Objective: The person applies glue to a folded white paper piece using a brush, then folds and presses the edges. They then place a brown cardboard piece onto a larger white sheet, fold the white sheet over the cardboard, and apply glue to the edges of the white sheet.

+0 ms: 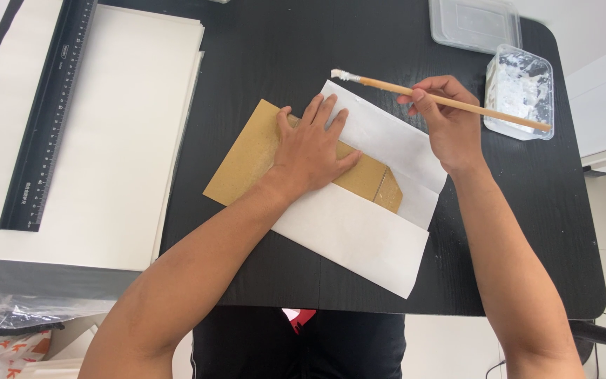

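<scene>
My left hand (311, 146) lies flat with spread fingers on a brown cardboard piece (247, 158) and the white paper (359, 231) folded around it, on a black table (275, 56). My right hand (447, 123) grips a wooden-handled brush (394, 87). Its white, paste-covered tip hovers just past the upper corner of the paper, above my left hand's fingers. The paper covers the cardboard's lower and right edges.
A clear plastic tub (520, 91) with white paste sits at the right, its lid (475, 24) behind it. A stack of white sheets (113, 140) with a black ruler (47, 119) on it fills the left. Crumpled plastic (15, 309) lies at the lower left.
</scene>
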